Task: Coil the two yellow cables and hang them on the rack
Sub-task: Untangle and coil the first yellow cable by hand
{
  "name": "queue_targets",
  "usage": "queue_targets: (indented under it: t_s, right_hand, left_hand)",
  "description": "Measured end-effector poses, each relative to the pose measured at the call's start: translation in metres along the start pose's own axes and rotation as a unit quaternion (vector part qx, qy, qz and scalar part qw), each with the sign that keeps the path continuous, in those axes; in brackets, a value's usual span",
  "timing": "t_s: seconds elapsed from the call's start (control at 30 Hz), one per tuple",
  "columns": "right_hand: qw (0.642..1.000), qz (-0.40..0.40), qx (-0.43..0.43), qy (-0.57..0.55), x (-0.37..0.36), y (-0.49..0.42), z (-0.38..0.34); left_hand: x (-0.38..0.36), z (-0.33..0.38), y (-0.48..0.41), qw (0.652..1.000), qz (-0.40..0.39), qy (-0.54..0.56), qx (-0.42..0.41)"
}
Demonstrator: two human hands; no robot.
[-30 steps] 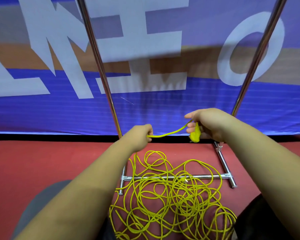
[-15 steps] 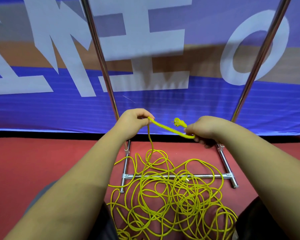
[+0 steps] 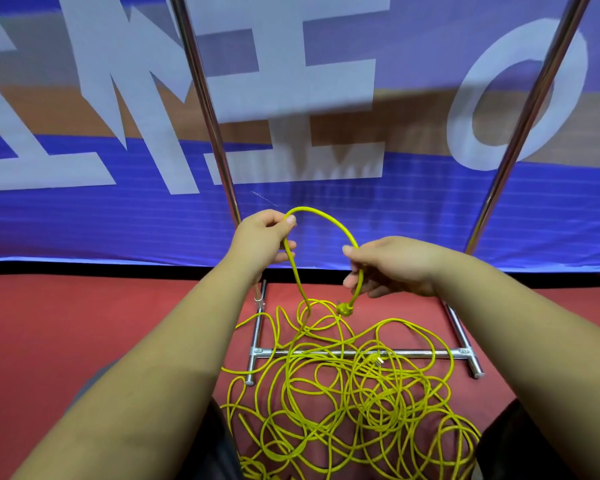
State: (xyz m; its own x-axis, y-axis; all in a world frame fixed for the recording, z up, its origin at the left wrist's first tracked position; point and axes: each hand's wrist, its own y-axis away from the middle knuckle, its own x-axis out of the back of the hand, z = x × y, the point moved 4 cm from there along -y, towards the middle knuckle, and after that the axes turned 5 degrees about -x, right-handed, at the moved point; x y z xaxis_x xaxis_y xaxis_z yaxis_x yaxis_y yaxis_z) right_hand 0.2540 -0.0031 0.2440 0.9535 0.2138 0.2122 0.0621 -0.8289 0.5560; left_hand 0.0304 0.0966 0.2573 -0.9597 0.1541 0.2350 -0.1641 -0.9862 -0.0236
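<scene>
- Two hands share one short arch of yellow cable. The left hand pinches it between thumb and curled fingers at the arch's high end. The right hand pinches it just above the plug, which dangles free.
- From the left hand the cable drops into the tangle on the red floor. The tangle is heaped over the base crossbar of the chrome rack. I cannot tell which strands belong to which of the two cables.
- This looks like the first loop of the first coil, so nearly all of the task lies ahead.
- To coil well, let the right hand act as the anchor near the plug end. The left hand can slide down the cable by the same length each time and lay each new loop into the right hand beside the last.
- A slight twist with each loop should make it lie flat instead of kinking into a figure-eight.
- Draw slowly, because the heap crosses itself many times. A hard pull could tighten a knot, or catch the second plug on the crossbar.
- Lifting snagged strands clear is likely safer than dragging them through.
</scene>
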Motion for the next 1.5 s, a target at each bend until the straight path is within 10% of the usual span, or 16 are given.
queue_targets:
  t_s: [0.33,0.5,0.63,0.73,0.83,1.0,1.13,1.3,1.5]
  right_hand:
    - [0.97,0.119,0.052,-0.205,0.005,0.004,-0.009]
    - [0.951,0.168,0.047,-0.257,0.009,0.002,-0.008]
    - [0.929,0.201,-0.003,-0.31,0.017,-0.001,-0.005]
    - [0.963,0.26,-0.064,-0.007,0.027,0.004,-0.002]
    - [0.92,0.269,-0.001,0.284,0.026,0.004,-0.012]
    - [0.989,0.066,0.074,0.108,-0.005,0.002,-0.019]
    - [0.991,0.097,0.09,0.01,-0.008,-0.003,-0.016]
    - [0.949,0.103,0.096,-0.284,0.002,0.001,-0.031]
    - [0.877,0.023,0.109,-0.467,0.012,0.01,-0.043]
  left_hand:
    - [-0.013,-0.011,0.002,0.974,-0.089,-0.208,0.008]
    - [-0.037,-0.01,0.031,0.95,-0.253,-0.06,0.173]
    - [-0.041,-0.006,0.033,0.942,-0.318,-0.049,0.09]
    - [-0.037,-0.003,0.023,0.962,-0.263,-0.062,0.021]
    - [-0.032,0.004,0.019,0.967,-0.247,-0.062,-0.013]
    - [-0.03,0.004,0.015,0.979,-0.201,-0.026,-0.023]
    - [-0.038,-0.01,0.011,0.986,-0.14,0.056,0.066]
    - [-0.052,-0.05,0.006,0.976,-0.161,-0.114,0.094]
    - [-0.094,-0.095,0.04,0.881,-0.372,-0.291,-0.025]
